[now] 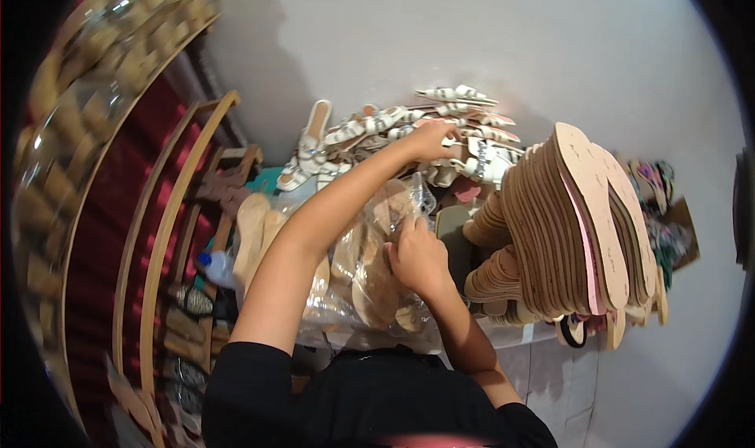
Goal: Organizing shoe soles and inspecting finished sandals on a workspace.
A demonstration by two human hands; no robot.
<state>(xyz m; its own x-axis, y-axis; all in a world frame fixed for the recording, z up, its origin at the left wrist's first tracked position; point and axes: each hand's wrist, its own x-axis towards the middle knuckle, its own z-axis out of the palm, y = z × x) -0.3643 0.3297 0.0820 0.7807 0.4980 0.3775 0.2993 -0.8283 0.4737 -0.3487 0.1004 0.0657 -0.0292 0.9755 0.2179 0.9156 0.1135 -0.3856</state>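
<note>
My left hand (434, 141) stretches across to the heap of white sandals (385, 122) against the wall. Its fingers are bent round a white piece among them, which looks like a sandal strap. Lower down, my right hand (420, 261) pinches the edge of a clear plastic bag (346, 302). Tan soles or wooden shoe forms show through the plastic. Metallic trim decorates the straps of the white sandals, and one long white sandal (316, 134) leans upright at the heap's left end.
Tall stacks of tan insoles (550, 236) stand close at my right. Pale wooden soles (250, 224) and a blue-capped bottle (216, 266) are at the left, beside a wooden rack (169, 228) of sandals. More sandals (657, 182) lie behind the insoles.
</note>
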